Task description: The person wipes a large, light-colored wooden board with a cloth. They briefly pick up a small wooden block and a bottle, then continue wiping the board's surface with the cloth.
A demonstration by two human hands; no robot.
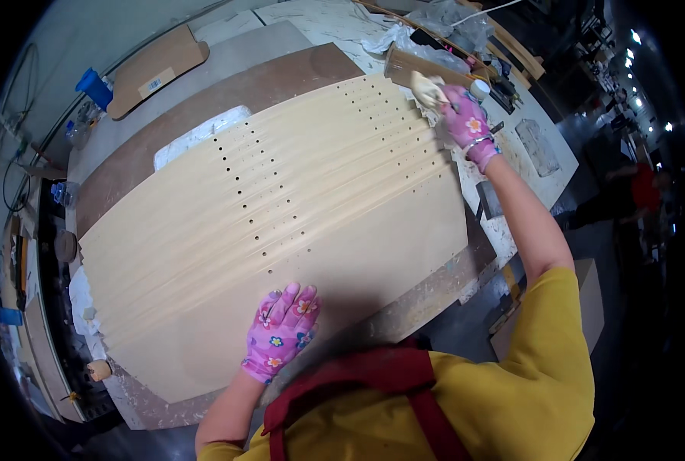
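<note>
Several pale wooden boards (181,223) lie overlapped in a stepped stack, with rows of small drilled holes across them. The broad nearest board (373,253) shows most of its face. My left hand (276,336), in a pink flowered glove, rests flat on that board near its front edge, fingers stretched out and holding nothing. At the far right, past the ends of the boards, my right hand (465,121), in a matching glove, is closed on a cream-coloured cloth (428,91). The grip itself is partly blurred.
Beneath the boards is a brown panel (296,73) on a paint-spotted table. Behind lie a white wrapped packet (204,136), a cardboard piece (154,73) and a blue cup (94,88). Plastic bags and tools crowd the far right corner; a person (640,188) stands beyond.
</note>
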